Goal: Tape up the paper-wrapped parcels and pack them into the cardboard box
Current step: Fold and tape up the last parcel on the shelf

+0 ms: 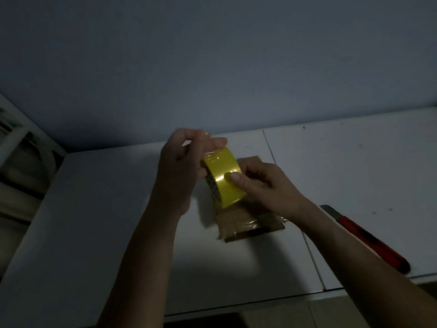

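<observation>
A yellow roll of tape [223,176] is held up over the white table. My right hand [262,185] grips the roll, its thumb pressed on the outer face. My left hand [182,166] pinches the clear loose end of the tape [212,147] at the top of the roll. Beneath the hands lies a brown paper-wrapped parcel [246,224] with shiny tape across its near end. The cardboard box is not in view.
A red utility knife [369,237] lies on the table to the right, near my right forearm. The white table [106,209] runs to a wall behind, with a seam right of the parcel. Dim shelving [21,166] stands at the left.
</observation>
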